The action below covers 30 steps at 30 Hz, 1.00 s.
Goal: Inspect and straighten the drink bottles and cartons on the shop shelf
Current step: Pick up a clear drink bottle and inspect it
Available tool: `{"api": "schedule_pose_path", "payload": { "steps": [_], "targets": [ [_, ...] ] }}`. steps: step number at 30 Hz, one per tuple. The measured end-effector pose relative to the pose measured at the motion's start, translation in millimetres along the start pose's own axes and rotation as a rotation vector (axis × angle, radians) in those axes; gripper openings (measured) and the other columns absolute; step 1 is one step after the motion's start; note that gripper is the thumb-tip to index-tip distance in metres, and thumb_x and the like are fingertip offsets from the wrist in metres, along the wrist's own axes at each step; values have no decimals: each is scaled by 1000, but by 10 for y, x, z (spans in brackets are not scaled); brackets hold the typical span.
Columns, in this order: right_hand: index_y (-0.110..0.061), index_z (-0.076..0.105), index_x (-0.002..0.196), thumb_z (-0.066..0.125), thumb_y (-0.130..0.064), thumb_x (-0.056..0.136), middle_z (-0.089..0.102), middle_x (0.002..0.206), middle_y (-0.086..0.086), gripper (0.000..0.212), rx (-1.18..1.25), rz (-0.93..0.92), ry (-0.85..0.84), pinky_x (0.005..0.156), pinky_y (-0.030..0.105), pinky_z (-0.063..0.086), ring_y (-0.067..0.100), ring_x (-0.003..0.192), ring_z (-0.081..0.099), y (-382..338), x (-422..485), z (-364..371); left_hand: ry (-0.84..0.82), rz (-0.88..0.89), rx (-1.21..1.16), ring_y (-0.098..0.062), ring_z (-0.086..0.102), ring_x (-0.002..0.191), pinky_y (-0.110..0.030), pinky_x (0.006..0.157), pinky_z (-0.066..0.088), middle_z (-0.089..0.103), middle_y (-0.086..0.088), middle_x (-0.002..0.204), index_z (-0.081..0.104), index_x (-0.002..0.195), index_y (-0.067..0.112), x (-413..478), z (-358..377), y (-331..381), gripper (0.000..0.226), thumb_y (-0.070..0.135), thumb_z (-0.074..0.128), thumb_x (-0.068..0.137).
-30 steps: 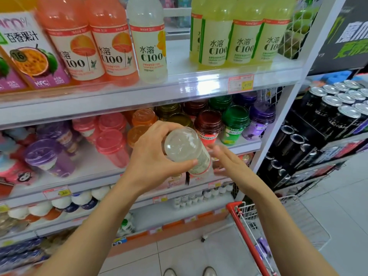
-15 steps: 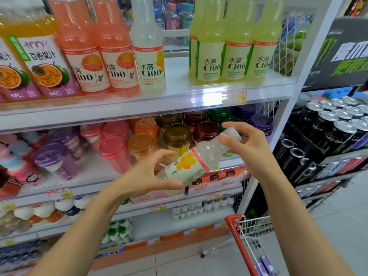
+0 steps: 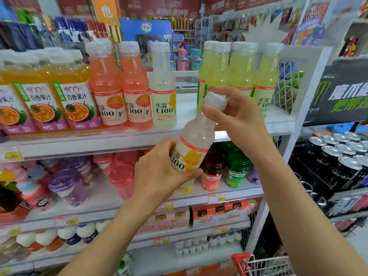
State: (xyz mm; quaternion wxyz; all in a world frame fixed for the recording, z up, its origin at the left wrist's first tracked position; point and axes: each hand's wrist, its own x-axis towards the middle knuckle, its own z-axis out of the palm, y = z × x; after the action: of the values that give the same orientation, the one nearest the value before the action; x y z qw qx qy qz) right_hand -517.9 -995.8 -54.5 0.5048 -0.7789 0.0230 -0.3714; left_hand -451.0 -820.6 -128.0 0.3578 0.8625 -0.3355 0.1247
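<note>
The left hand [image 3: 159, 172] wraps its grip round the base of a pale bottle [image 3: 196, 140], tilted cap-up to the right, while the right hand [image 3: 241, 124] pinches its cap [image 3: 216, 99], both held in front of the top shelf [image 3: 119, 143] of upright juice bottles [image 3: 135, 96]

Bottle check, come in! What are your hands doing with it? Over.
Left hand grips the bottle at its label. Right hand holds the cap. Bottle tilted, off the shelf. Nothing blocks the shelf gap.
</note>
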Motion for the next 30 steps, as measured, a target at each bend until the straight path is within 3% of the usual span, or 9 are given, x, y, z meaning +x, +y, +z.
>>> {"api": "schedule_pose_path", "payload": {
  "steps": [4, 7, 11, 16, 21, 28, 30],
  "targets": [
    [-21, 64, 118, 72, -23, 89, 72, 100, 5, 30, -72, -230, 43, 70, 32, 58, 17, 88, 69, -396, 375, -106, 98, 218, -56, -10, 55, 110, -33, 88, 46, 58, 10, 121, 51, 127, 29, 354, -353, 50, 72, 75, 57, 72],
    [-21, 63, 119, 69, -24, 91, 68, 100, -3, 29, -136, -355, 91, 74, 29, 58, 15, 89, 67, -595, 683, -181, 323, 394, 132, -25, 46, 126, -35, 105, 35, 53, -5, 135, 53, 131, 15, 711, -608, 46, 61, 55, 55, 85],
    [-20, 65, 120, 66, -25, 90, 67, 102, -8, 30, -264, -434, 116, 83, 28, 55, 11, 90, 65, -630, 1085, -117, 392, 481, 358, -32, 20, 149, -48, 119, 20, 31, -10, 159, 41, 144, 13, 1137, -740, 51, 67, 45, 58, 89],
    [-20, 65, 125, 66, -24, 91, 65, 109, -15, 34, -363, -431, 98, 87, 28, 53, 8, 96, 63, -419, 1360, 127, 292, 454, 469, -28, 0, 153, -53, 122, 8, 10, -6, 166, 21, 157, 15, 1387, -684, -22, 80, 49, 54, 92],
    [-21, 65, 127, 67, -23, 93, 66, 125, -1, 34, -453, -342, -24, 94, 40, 51, 18, 110, 61, -178, 1501, 246, 261, 456, 485, -24, -3, 154, -46, 121, 6, 2, -3, 167, 17, 158, 15, 1431, -584, -170, 82, 48, 55, 93],
    [-19, 60, 131, 61, -23, 97, 63, 129, 1, 34, -579, -249, -177, 97, 43, 50, 21, 111, 60, -168, 1565, 253, 303, 470, 481, -26, -1, 154, -47, 121, 5, 5, -4, 167, 19, 157, 15, 1493, -533, -188, 82, 44, 55, 90],
    [-19, 59, 133, 60, -24, 98, 62, 132, 2, 36, -664, -243, -194, 98, 39, 48, 22, 114, 59, -204, 1581, 245, 308, 466, 478, -25, -4, 154, -47, 121, 2, 2, -4, 167, 17, 158, 15, 1501, -502, -197, 82, 44, 55, 91]
  ]
}}
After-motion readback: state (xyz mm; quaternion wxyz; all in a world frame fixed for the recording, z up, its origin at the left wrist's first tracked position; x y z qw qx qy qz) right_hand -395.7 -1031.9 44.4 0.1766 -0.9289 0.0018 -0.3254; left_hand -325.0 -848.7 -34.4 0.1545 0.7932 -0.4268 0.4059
